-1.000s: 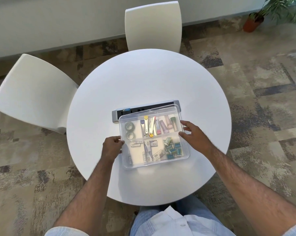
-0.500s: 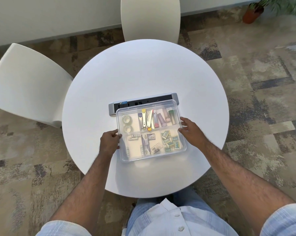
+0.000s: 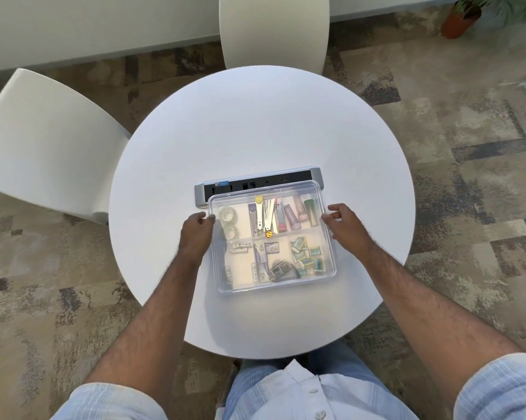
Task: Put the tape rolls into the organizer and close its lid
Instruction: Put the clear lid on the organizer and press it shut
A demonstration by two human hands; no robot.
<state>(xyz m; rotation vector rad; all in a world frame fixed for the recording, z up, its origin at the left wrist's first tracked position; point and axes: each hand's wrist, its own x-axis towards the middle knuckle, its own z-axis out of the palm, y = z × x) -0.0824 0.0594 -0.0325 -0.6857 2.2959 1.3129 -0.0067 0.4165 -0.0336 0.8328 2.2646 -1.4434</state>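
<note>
The clear organizer (image 3: 272, 234) sits on the round white desk (image 3: 255, 125), its transparent lid (image 3: 328, 262) already laid over it. Both tape rolls (image 3: 228, 221) lie inside, in the far-left compartment, one behind the other. The left hand (image 3: 196, 234) is at the organizer's left edge with its fingers (image 3: 209, 219) curled against the rim, apparently pinching or pressing it. The right hand (image 3: 346, 224) is at the right edge with its fingers (image 3: 327, 218) loosely spread, touching the side or just beside it; whether they actually grip cannot be told.

The main risk, as I judge it, is a lid that looks shut but is not seated. Pressing only on the two side edges could leave a near or far corner riding high, and through clear plastic that is hard to spot. Uneven pressure could also slide the organizer on the smooth desk top, back against the grey power strip (image 3: 257, 184) that touches or nearly touches its far edge. A tall item in the upper compartments could hold the lid up.

The desk is otherwise bare, glossy and well lit. Two white chairs (image 3: 40, 140) stand at its left and far sides on patterned brown-grey carpet (image 3: 467, 116), with a potted plant (image 3: 461, 16) in the far right corner near a pale wall.
</note>
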